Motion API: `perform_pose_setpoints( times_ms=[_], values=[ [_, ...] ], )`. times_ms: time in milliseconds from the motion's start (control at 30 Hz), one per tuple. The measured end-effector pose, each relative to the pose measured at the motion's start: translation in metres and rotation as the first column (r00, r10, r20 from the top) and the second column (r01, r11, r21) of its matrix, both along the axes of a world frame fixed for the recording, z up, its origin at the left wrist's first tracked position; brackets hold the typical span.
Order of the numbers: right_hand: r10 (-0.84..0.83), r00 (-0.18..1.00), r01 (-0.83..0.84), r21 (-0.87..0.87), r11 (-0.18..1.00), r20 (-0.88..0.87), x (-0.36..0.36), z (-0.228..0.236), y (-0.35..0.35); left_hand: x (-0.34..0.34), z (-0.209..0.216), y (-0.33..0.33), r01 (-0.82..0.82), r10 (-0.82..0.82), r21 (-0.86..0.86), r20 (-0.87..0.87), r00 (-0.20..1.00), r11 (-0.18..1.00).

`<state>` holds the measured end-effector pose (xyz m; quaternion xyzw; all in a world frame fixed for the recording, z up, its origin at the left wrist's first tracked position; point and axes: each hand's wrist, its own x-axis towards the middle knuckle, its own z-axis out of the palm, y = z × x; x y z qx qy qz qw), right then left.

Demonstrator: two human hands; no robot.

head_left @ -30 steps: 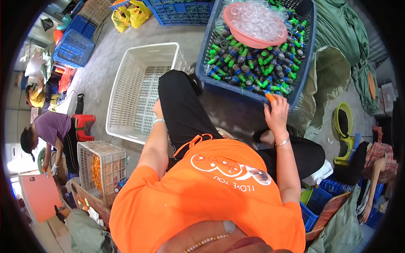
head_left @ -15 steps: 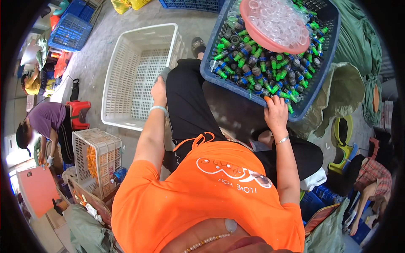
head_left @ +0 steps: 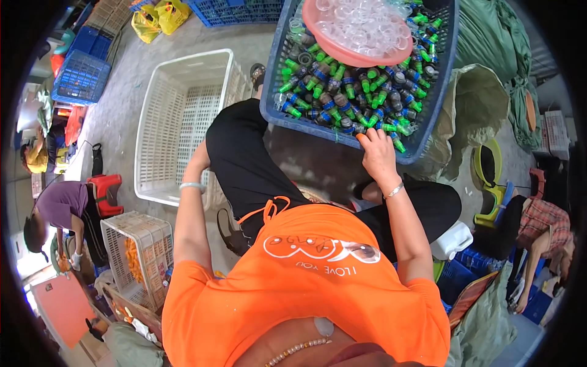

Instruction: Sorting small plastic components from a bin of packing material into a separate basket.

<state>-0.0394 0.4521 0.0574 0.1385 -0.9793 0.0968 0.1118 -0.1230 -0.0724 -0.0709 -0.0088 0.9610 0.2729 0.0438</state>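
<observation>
My right hand (head_left: 378, 154) grips the near rim of a blue plastic crate (head_left: 312, 128), fingers curled over the edge. Something orange covers a fingertip. Inside the crate lies a heap of small bottle-like pieces (head_left: 342, 92) with bright green ends, dark bodies and blue bands. On the heap rests a pink basin (head_left: 330, 48) filled with clear plastic rings or cups (head_left: 364, 27). My left hand (head_left: 200, 158) is down beside my left knee, against the right side of a white slatted crate (head_left: 142, 147). The knee hides its fingers. No contents show inside the white crate.
Behind stand more blue crates (head_left: 235, 13) and yellow bags (head_left: 171, 15). At left, a person in purple (head_left: 61, 205) bends near a red stool (head_left: 105, 196) and a crate with orange pieces (head_left: 137, 244). Another person (head_left: 544, 223) sits at right, past a yellow-green stool (head_left: 489, 183).
My left hand has slid nearer to me along the white crate's side, and its fingers have gone behind my knee. The right hand stays on the blue crate's rim. The view has shifted slightly.
</observation>
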Motion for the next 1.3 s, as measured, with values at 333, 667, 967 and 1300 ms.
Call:
perform_pose_setpoints(
  times_ms=[333,667,967,1300],
  values=[
    [0.001,0.992,0.0,0.007,1.0,-0.128,0.005,-0.003,-0.003,0.011,0.159,0.249,0.641,-0.701,-0.286,-0.331,0.631,0.712],
    [-0.021,0.992,0.023,0.02,1.0,-0.126,0.012,-0.002,-0.003,0.007,0.105,0.288,0.506,-0.704,-0.506,-0.36,0.613,0.699],
    [0.009,1.0,-0.01,0.013,1.0,0.027,0.015,0.021,-0.009,0.015,0.124,0.274,0.566,-0.717,-0.462,-0.279,0.639,0.683],
    [0.088,0.892,-0.119,-0.044,0.992,-0.443,-0.088,0.14,0.0,-0.003,0.144,0.294,0.448,-0.412,-0.041,-0.478,0.776,0.893]
  ],
)
